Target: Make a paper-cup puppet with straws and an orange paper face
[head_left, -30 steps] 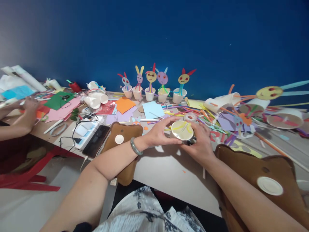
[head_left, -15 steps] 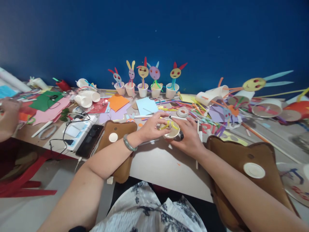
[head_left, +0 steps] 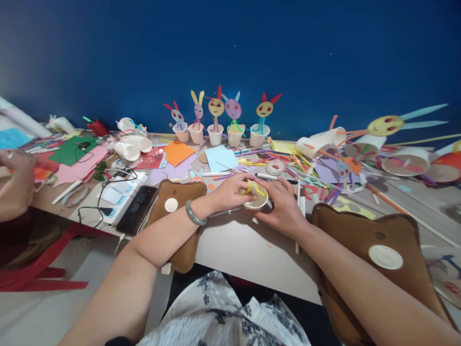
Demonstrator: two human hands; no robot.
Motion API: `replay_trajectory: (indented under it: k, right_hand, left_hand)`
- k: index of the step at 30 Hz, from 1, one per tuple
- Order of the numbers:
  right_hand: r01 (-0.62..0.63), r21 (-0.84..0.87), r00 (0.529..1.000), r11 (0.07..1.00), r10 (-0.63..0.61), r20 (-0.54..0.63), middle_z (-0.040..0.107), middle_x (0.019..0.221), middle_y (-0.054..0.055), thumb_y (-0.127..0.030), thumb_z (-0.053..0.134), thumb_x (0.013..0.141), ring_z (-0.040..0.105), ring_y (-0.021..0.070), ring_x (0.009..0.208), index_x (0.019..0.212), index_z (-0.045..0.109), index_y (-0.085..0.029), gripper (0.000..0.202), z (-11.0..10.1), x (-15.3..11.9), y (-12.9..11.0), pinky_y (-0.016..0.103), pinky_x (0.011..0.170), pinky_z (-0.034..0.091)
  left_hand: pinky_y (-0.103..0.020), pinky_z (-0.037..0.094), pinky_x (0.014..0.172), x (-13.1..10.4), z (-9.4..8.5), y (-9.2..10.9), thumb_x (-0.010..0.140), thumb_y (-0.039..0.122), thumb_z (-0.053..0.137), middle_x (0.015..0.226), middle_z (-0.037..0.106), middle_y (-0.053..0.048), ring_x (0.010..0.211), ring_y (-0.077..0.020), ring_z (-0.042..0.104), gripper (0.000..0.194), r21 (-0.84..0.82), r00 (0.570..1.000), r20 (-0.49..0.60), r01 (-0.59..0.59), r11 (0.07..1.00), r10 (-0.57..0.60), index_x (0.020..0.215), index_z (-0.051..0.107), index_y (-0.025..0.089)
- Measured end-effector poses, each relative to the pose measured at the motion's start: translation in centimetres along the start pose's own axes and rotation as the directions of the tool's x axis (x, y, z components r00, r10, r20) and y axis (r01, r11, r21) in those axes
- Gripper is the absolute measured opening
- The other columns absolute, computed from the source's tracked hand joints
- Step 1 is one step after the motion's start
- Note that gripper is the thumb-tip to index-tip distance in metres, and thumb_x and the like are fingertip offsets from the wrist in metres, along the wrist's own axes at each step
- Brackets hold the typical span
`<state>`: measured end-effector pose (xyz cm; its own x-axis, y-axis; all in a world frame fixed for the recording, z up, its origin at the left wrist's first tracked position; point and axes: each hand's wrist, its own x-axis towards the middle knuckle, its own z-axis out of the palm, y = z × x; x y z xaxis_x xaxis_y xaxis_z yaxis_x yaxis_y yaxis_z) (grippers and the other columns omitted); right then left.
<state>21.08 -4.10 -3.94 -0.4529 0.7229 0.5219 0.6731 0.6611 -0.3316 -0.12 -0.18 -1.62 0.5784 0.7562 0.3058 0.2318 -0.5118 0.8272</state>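
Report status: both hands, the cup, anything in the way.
Right hand gripping side of paper cup. Left hand at yellow strip inside, pinch unclear. Cup mouth up, partly covered by left fingers. Brown pad under left forearm.

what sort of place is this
Likely a craft workspace: long-eared figures stand in paper cups by a blue wall, and coloured sheets lie on a cluttered table.

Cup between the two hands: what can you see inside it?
A yellow strip shows inside the cup; the left hand covers part of the interior, hiding whatever lies there.
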Motion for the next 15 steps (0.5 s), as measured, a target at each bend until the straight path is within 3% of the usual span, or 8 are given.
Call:
replay_trajectory:
  k: [15]
  right_hand:
    - [0.011, 0.045, 1.000, 0.999, -0.010, -0.029, 0.073, 0.130, 0.014, -0.042, 0.073, 0.086, 0.071, 0.0345, 0.113, 0.144, 0.049, -0.025, 0.065, 0.20, -0.11, -0.16, 0.060, 0.111, 0.039]
  left_hand:
    - [-0.044, 0.048, 0.112, 0.18, -0.23, -0.38, 0.091, 0.038, 0.071, 0.134, 0.066, -0.012, 0.123, -0.0273, 0.064, 0.022, 0.020, 0.996, 0.086, -0.027, 0.999, 0.026, 0.097, 0.081, 0.019]
